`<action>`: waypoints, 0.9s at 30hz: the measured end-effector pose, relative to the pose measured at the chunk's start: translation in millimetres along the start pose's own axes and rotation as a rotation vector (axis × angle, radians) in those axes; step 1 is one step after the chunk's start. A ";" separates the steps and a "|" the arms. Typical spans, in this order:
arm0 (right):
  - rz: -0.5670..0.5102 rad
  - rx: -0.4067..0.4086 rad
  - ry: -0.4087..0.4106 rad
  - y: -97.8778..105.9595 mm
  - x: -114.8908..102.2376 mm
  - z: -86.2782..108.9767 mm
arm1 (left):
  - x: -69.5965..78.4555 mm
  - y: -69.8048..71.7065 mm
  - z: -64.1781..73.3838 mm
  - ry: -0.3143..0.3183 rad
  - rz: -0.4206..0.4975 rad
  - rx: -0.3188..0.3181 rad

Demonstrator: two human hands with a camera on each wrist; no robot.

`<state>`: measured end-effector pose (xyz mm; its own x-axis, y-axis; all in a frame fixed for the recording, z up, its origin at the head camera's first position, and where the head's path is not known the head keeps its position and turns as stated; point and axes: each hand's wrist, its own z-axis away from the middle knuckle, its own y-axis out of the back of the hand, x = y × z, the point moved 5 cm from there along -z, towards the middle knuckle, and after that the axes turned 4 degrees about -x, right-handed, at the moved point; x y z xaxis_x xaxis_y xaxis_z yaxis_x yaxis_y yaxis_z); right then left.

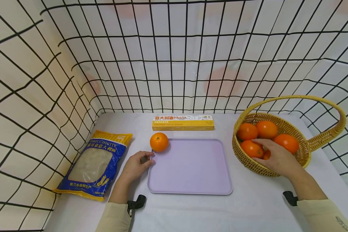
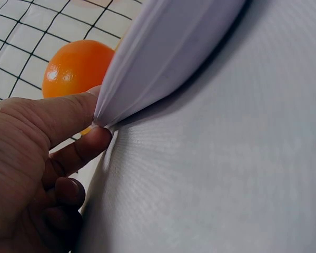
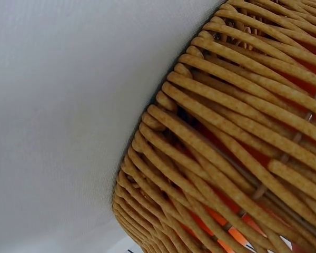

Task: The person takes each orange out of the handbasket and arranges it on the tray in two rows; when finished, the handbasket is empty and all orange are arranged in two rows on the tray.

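My left hand (image 1: 135, 165) pinches the left rim of a lilac tray (image 1: 191, 167) between thumb and index finger, as the left wrist view shows up close. Just beyond that hand, one orange (image 1: 159, 142) sits at the tray's back left corner. At the right, a wicker basket (image 1: 250, 165) holds several oranges. Inside it, my right hand (image 1: 278, 158) grips the front left orange (image 1: 251, 148), fingers over its top and thumb at its near side. Only the basket's woven wall (image 3: 226, 132) fills the right wrist view; the right hand is hidden there.
A yellow and white pasta box (image 1: 183, 123) lies behind the tray. Left of the left hand is a blue and yellow bag of pasta (image 1: 90, 164). The basket's tall handle (image 1: 333, 132) arches over its right side. Black wire grid (image 1: 174, 61) walls in the white table.
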<state>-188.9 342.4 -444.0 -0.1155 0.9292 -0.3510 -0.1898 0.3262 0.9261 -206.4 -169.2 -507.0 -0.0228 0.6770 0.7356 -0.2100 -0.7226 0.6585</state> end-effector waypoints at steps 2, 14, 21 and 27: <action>-0.007 -0.004 -0.005 0.1 -0.1 0.0 | 0.1 0.0 0.1 0.001 0.001 0.000; -0.014 0.088 0.016 1.5 -1.4 3.7 | 0.3 0.0 0.9 0.003 0.000 0.000; -0.045 0.150 0.023 3.0 0.2 6.3 | 2.2 1.0 1.2 -0.011 -0.014 0.009; -0.082 0.182 0.028 2.8 1.7 7.6 | 3.5 1.8 1.8 -0.002 -0.012 0.008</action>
<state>-182.2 346.2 -441.0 -0.1341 0.8941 -0.4273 -0.0200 0.4287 0.9032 -205.1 -168.4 -503.0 -0.0183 0.6850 0.7283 -0.2026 -0.7159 0.6682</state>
